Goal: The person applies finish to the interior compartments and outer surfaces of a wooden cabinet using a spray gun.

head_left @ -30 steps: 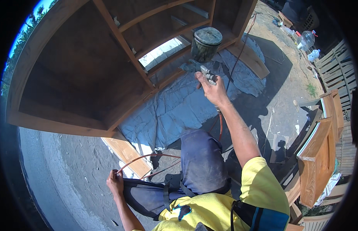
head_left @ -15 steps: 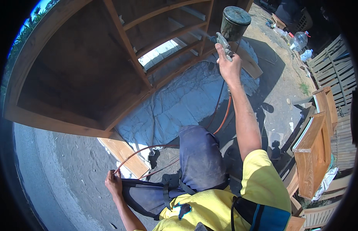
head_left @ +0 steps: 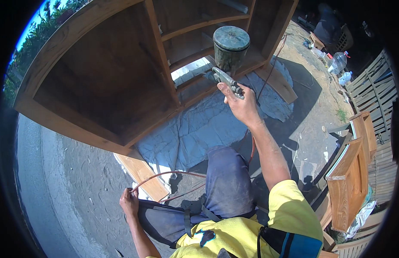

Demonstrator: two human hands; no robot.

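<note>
My right hand (head_left: 243,103) is closed round the handle of a spray gun (head_left: 227,80), raised in front of a wooden cabinet (head_left: 103,81). A round, paint-stained metal cup (head_left: 231,47) tops the gun, and its nozzle points left toward the cabinet's open shelves. Down at the lower left, my left hand (head_left: 130,202) grips an orange-red air hose (head_left: 165,173) beside my left leg. That hose loops across in front of my knee. The cabinet has a large open compartment on the left and several narrow shelf openings in its middle.
A crumpled pale sheet (head_left: 195,137) lies under the cabinet's front, with wooden boards (head_left: 141,174) near it. Drawer-like wooden pieces (head_left: 347,189) stand at the right. Plastic bottles (head_left: 338,62) sit at the far right, near a slatted fence (head_left: 373,81). Someone else is in the far right shade.
The spray gun in my right hand has moved left and nearer to me. My view has shifted slightly. The left hand still holds the hose by my leg.
</note>
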